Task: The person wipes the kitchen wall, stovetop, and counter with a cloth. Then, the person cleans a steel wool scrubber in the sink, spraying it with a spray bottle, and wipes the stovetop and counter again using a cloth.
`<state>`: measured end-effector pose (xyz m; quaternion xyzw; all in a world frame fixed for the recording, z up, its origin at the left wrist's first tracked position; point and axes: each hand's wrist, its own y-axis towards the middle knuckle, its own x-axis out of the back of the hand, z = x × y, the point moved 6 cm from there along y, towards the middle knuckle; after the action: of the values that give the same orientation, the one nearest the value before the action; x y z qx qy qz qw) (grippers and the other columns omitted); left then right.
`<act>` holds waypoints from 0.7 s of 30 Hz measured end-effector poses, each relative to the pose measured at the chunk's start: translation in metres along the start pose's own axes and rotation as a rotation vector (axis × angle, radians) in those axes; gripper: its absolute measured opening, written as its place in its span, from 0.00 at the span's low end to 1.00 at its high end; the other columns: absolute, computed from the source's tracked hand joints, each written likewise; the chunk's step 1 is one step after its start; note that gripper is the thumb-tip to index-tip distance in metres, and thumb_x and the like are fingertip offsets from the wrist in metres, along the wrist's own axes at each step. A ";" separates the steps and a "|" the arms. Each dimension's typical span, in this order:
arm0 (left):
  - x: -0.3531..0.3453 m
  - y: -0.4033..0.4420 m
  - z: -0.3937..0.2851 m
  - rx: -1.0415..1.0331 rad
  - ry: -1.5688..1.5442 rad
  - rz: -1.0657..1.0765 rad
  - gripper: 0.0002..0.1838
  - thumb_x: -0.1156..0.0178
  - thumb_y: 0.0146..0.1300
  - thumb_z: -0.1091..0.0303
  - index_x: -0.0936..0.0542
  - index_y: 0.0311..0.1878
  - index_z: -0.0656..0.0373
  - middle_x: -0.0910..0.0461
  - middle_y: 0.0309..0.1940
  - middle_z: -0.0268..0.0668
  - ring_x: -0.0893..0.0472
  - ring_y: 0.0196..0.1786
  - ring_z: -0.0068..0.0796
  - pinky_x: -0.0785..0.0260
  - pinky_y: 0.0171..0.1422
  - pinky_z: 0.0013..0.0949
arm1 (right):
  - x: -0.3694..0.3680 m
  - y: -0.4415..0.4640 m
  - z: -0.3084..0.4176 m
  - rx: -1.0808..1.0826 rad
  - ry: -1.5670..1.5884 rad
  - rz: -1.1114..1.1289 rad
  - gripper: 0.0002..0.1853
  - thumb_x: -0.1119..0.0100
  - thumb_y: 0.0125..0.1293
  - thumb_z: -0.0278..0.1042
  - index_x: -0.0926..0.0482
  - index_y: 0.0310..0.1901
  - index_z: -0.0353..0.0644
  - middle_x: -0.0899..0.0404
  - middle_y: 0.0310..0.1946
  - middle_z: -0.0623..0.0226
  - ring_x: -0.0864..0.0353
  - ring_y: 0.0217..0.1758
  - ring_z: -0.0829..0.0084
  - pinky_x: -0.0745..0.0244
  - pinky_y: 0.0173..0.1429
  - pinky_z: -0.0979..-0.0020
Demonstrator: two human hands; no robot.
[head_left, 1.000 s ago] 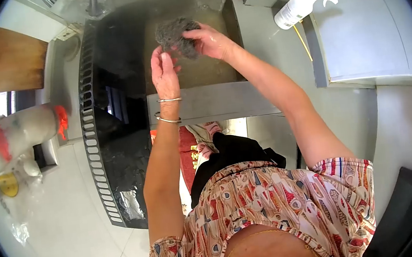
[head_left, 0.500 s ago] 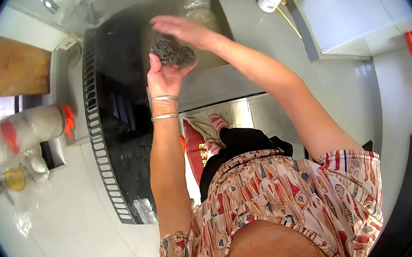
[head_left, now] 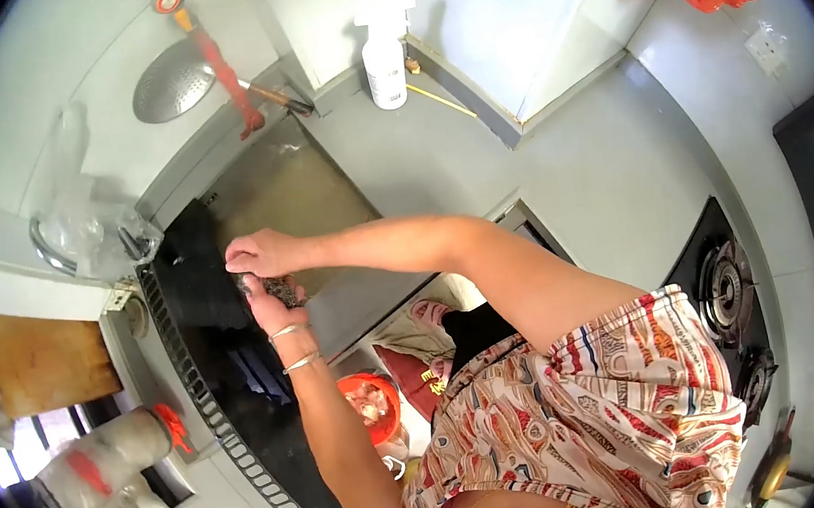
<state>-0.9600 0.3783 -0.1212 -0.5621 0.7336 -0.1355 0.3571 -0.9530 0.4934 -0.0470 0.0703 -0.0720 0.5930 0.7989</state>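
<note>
My left hand is closed round a grey steel wool scourer, which bulges out beside the palm and is partly covered by the fingers. Two bracelets circle that wrist. Just above it is my right hand, its fingers bent and pressed together at the scourer's upper edge; what lies between the fingertips is hidden. Both hands are over a long black panel with a row of slots along its edge. The panel lies across the sink, whose basin shows behind the hands.
A white spray bottle stands on the grey counter. On the back wall hangs a perforated skimmer. Plastic bags hang near the tap. Below the panel stands a red bucket. A gas stove is at the right.
The view has swung, so the hands appear lower and further left. My right hand has gone from outstretched above the scourer to curled in against it. My left hand still holds the scourer.
</note>
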 end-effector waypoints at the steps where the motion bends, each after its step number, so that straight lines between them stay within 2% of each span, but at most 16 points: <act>1: 0.004 -0.034 0.015 0.154 -0.039 0.098 0.22 0.53 0.62 0.45 0.28 0.49 0.51 0.25 0.46 0.33 0.25 0.47 0.35 0.31 0.48 0.47 | 0.007 -0.034 0.011 0.038 -0.061 -0.048 0.15 0.46 0.59 0.43 0.23 0.40 0.40 0.21 0.36 0.58 0.22 0.41 0.59 0.28 0.45 0.66; 2: -0.008 -0.046 0.009 0.193 -0.181 0.101 0.26 0.50 0.59 0.42 0.29 0.52 0.52 0.25 0.47 0.37 0.27 0.50 0.39 0.35 0.53 0.50 | 0.030 -0.027 0.003 0.126 -0.129 -0.211 0.17 0.46 0.58 0.45 0.23 0.38 0.39 0.21 0.35 0.57 0.21 0.39 0.60 0.28 0.43 0.64; 3: -0.003 -0.042 0.006 0.200 -0.183 0.105 0.26 0.50 0.59 0.42 0.29 0.52 0.52 0.25 0.47 0.37 0.27 0.50 0.39 0.35 0.53 0.50 | 0.050 -0.018 0.000 0.216 -0.192 -0.373 0.18 0.46 0.57 0.47 0.22 0.36 0.38 0.21 0.33 0.56 0.21 0.37 0.60 0.28 0.42 0.63; 5: -0.001 -0.036 0.010 0.316 -0.458 0.250 0.28 0.49 0.57 0.42 0.30 0.54 0.52 0.26 0.50 0.38 0.30 0.53 0.43 0.39 0.58 0.54 | 0.120 -0.037 0.023 -0.072 -0.104 -0.278 0.20 0.44 0.60 0.44 0.29 0.44 0.33 0.26 0.42 0.57 0.26 0.46 0.67 0.32 0.52 0.67; 7: -0.011 -0.035 0.013 0.365 -0.563 0.288 0.28 0.48 0.56 0.43 0.30 0.55 0.51 0.27 0.52 0.37 0.31 0.55 0.46 0.40 0.59 0.55 | 0.187 -0.066 0.001 0.042 0.113 -0.746 0.19 0.42 0.58 0.37 0.34 0.46 0.38 0.33 0.44 0.61 0.32 0.47 0.71 0.33 0.51 0.69; 8: -0.011 -0.037 0.010 0.317 -0.543 0.296 0.27 0.48 0.57 0.44 0.30 0.55 0.50 0.27 0.52 0.37 0.31 0.55 0.45 0.41 0.60 0.56 | 0.217 -0.092 0.004 0.041 -0.234 -0.940 0.20 0.40 0.54 0.35 0.35 0.45 0.38 0.35 0.40 0.63 0.33 0.45 0.71 0.33 0.49 0.69; 9: -0.012 -0.036 0.009 0.261 -0.519 0.294 0.27 0.48 0.57 0.44 0.30 0.55 0.50 0.28 0.52 0.36 0.31 0.55 0.45 0.41 0.60 0.56 | 0.242 -0.111 -0.013 0.063 -0.134 -1.099 0.24 0.36 0.50 0.36 0.35 0.45 0.37 0.35 0.39 0.63 0.33 0.43 0.71 0.34 0.48 0.68; 10: -0.015 -0.032 0.009 0.271 -0.539 0.342 0.26 0.49 0.58 0.45 0.30 0.55 0.49 0.29 0.55 0.35 0.33 0.58 0.43 0.44 0.62 0.57 | 0.261 -0.130 -0.024 0.026 -0.333 -1.265 0.25 0.34 0.45 0.36 0.33 0.44 0.36 0.35 0.39 0.61 0.33 0.43 0.68 0.34 0.47 0.67; 11: -0.028 -0.045 0.002 0.258 -0.505 0.274 0.24 0.49 0.60 0.46 0.31 0.56 0.47 0.32 0.57 0.34 0.35 0.60 0.40 0.47 0.63 0.59 | 0.272 -0.139 -0.026 -0.017 -0.523 -1.283 0.31 0.30 0.39 0.42 0.33 0.43 0.34 0.34 0.41 0.54 0.33 0.44 0.58 0.37 0.51 0.60; 13: -0.038 -0.038 -0.002 0.224 -0.468 0.383 0.23 0.50 0.62 0.49 0.32 0.56 0.48 0.34 0.58 0.34 0.37 0.61 0.40 0.50 0.64 0.60 | 0.288 -0.133 -0.020 0.015 -0.596 -1.099 0.32 0.28 0.36 0.44 0.30 0.41 0.33 0.28 0.38 0.53 0.29 0.44 0.57 0.35 0.49 0.60; 15: -0.039 -0.035 -0.011 0.208 -0.437 0.415 0.26 0.42 0.58 0.57 0.36 0.58 0.52 0.39 0.60 0.41 0.41 0.62 0.46 0.54 0.65 0.64 | 0.277 -0.116 -0.019 0.077 -0.374 -1.049 0.32 0.27 0.34 0.47 0.27 0.39 0.34 0.23 0.35 0.54 0.25 0.42 0.59 0.31 0.46 0.62; 16: -0.040 -0.030 -0.008 0.235 -0.445 0.438 0.29 0.40 0.56 0.63 0.39 0.59 0.55 0.43 0.62 0.45 0.44 0.63 0.49 0.58 0.66 0.65 | 0.279 -0.108 -0.006 0.087 -0.367 -1.029 0.32 0.27 0.34 0.47 0.27 0.39 0.34 0.23 0.35 0.54 0.25 0.42 0.59 0.31 0.46 0.62; 17: -0.040 -0.031 -0.005 0.249 -0.426 0.295 0.25 0.41 0.55 0.65 0.35 0.56 0.59 0.36 0.58 0.42 0.39 0.61 0.49 0.57 0.68 0.60 | 0.280 -0.104 0.001 0.021 -0.409 -1.018 0.29 0.29 0.38 0.44 0.28 0.41 0.35 0.23 0.37 0.57 0.24 0.43 0.62 0.30 0.47 0.66; 19: -0.046 -0.033 0.001 0.250 -0.378 0.205 0.26 0.42 0.55 0.69 0.37 0.56 0.62 0.38 0.59 0.47 0.40 0.62 0.51 0.58 0.68 0.61 | 0.284 -0.105 0.004 -0.058 -0.446 -1.010 0.26 0.31 0.42 0.40 0.28 0.43 0.37 0.23 0.39 0.61 0.24 0.45 0.66 0.29 0.48 0.69; 20: -0.048 -0.032 0.003 0.251 -0.378 0.203 0.26 0.42 0.55 0.69 0.37 0.56 0.62 0.38 0.59 0.47 0.40 0.62 0.51 0.58 0.68 0.61 | 0.288 -0.100 0.002 -0.132 -0.488 -0.969 0.33 0.34 0.45 0.38 0.38 0.53 0.37 0.24 0.43 0.55 0.25 0.47 0.59 0.30 0.50 0.66; 21: -0.054 -0.033 0.001 0.238 -0.387 0.294 0.25 0.44 0.55 0.70 0.37 0.56 0.63 0.38 0.59 0.48 0.41 0.62 0.52 0.58 0.68 0.62 | 0.291 -0.094 -0.001 -0.210 -0.531 -0.926 0.41 0.37 0.49 0.36 0.48 0.63 0.37 0.26 0.47 0.50 0.26 0.49 0.53 0.30 0.52 0.63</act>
<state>-0.9287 0.4172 -0.0822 -0.4189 0.7044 -0.0573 0.5702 -0.7799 0.7392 0.0072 0.1617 -0.2916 0.1306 0.9337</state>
